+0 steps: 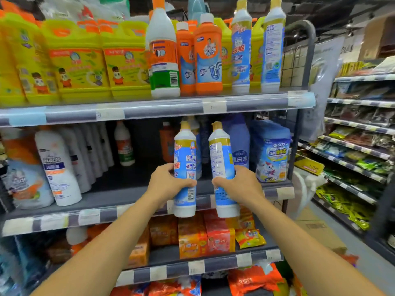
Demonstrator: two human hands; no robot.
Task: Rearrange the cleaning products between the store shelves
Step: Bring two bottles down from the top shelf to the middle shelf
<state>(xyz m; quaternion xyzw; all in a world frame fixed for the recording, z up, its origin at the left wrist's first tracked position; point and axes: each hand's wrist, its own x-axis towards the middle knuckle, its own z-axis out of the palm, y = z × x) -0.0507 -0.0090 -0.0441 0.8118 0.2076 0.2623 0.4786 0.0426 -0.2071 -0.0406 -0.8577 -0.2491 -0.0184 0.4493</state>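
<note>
Head view: left hand [168, 182] gripping left blue bottle [185, 167], right hand [239, 184] gripping right blue bottle [222, 167]. Both bottles being held upright, side by side, apart, in front of middle shelf [96, 201] edge. Bottles perhaps hanging in air; bases blurry.

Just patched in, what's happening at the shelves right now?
A person stands at a rack of cleaning products with a bottle in each hand. The left hand grips one blue-and-white bottle and the right hand grips a matching one, both upright in front of the middle shelf. Two more of the same bottles stand at the right end of the top shelf, beside orange bottles.
</note>
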